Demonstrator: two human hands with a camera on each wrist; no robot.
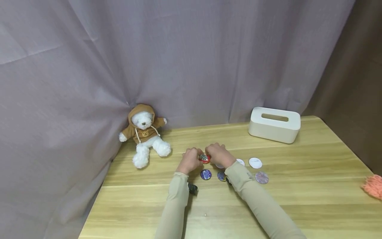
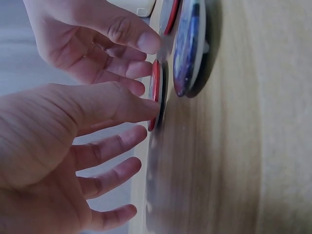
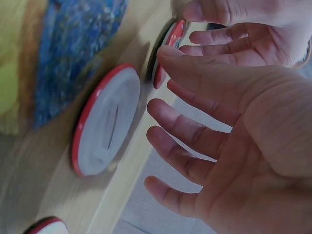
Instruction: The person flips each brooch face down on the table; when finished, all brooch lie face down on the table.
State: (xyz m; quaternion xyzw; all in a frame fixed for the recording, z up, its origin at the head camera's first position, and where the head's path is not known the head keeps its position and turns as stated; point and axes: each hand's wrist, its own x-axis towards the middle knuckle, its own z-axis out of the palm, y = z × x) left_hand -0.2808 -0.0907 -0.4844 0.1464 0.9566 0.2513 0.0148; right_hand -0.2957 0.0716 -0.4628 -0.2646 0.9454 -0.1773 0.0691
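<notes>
- Sitting against the curtain [image 1: 194,66] at far left, a white teddy bear [image 1: 144,132] wears a brown hoodie.
- Next comes the person's left hand [image 1: 190,161], thumb at the red badge's edge, other fingers loosely spread; whether it pinches, I cannot tell.
- Between both hands, on the wooden table [image 1: 134,205], is the red badge [image 1: 204,158]: round, thin, bright-rimmed, with a dark-and-pale patterned shape on its face.
- Just nearer the person lies a blue-and-violet swirled badge [image 1: 206,174].
- The right hand [image 1: 220,155] has its thumb by the red badge, its other fingers spread; I cannot tell if it grips.
- Below that wrist, a blue-and-yellow badge [image 1: 221,176].
- Farther right, a white disc [image 1: 255,163] and a pale purple badge [image 1: 262,177].
- Behind those, a cream tissue box [image 1: 273,127].
- At far right, coral yarn [image 1: 373,187].
</notes>
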